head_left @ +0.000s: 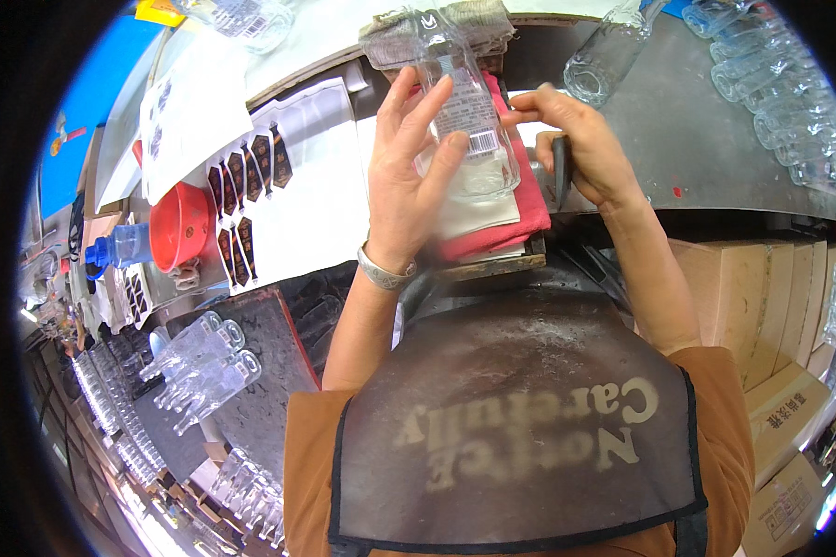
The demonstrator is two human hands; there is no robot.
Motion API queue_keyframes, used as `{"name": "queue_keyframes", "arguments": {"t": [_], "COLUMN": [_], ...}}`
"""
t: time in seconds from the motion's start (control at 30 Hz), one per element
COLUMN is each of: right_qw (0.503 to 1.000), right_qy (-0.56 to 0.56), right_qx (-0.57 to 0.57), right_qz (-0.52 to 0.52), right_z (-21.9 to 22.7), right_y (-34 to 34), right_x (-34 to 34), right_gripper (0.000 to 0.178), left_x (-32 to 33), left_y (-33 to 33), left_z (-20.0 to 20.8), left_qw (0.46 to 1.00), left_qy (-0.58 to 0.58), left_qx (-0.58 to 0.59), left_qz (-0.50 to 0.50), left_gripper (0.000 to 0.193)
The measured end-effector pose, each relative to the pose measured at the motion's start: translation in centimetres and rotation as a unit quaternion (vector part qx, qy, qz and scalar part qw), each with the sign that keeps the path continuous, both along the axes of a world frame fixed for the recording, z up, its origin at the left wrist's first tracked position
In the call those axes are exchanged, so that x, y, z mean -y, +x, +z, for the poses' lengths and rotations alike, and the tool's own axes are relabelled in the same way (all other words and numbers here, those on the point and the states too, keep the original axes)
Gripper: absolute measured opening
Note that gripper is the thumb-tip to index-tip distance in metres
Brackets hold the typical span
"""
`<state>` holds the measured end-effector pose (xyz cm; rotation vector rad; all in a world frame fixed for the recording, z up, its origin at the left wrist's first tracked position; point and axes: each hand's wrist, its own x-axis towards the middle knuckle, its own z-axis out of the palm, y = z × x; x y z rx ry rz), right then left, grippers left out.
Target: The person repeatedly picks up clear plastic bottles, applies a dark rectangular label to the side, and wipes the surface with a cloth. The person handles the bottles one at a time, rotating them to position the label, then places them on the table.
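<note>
A clear glass bottle [478, 174] lies on its side on a white cloth [481, 215] over a pink-red towel [529, 209], its neck pointing away from me. A printed label with a barcode [482, 141] is on its upper face. My left hand [407, 167] lies along the bottle's left side, fingers spread and thumb against the label. In my right hand [590, 148], the curled fingers keep a dark, narrow, curved tool [561, 169] against the palm; its kind is unclear. That hand's index fingertip reaches the bottle's right side.
White sheets [316, 186] with dark label stickers [256, 162] lie left, beside a red bowl [178, 226]. Another glass bottle [606, 60] lies at back right, with several bottles [776, 97] beyond. Cardboard boxes [729, 292] stand low on the right; more bottles [204, 362] sit lower left.
</note>
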<state>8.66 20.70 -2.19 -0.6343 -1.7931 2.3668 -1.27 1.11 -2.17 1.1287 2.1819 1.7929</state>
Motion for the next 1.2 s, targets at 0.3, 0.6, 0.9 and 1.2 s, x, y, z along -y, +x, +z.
{"name": "queue_keyframes", "arguments": {"t": [0.3, 0.6, 0.9, 1.2], "right_qw": [0.989, 0.967, 0.723, 0.691], "right_qy": [-0.096, 0.218, 0.578, 0.61], "right_qx": [-0.093, -0.128, -0.373, -0.335], "right_qz": [-0.059, -0.044, 0.064, 0.195], "right_z": [-0.2, 2.9, 4.8, 7.1], "right_y": [1.1, -2.3, -0.2, -0.8], "right_x": [-0.3, -1.6, 1.7, 5.1], "right_gripper": [0.029, 0.029, 0.025, 0.023], "left_x": [-0.1, -0.2, 2.1, 2.3], "left_y": [0.1, 0.0, 0.5, 2.6], "left_z": [0.2, 0.2, 0.3, -0.7], "left_qw": [1.0, 1.0, 0.999, 0.998], "left_qy": [0.003, -0.002, -0.017, -0.052], "left_qx": [0.005, 0.001, -0.034, -0.017], "left_qz": [0.001, 0.004, -0.032, 0.019], "left_gripper": [0.048, 0.048, 0.094, 0.121]}}
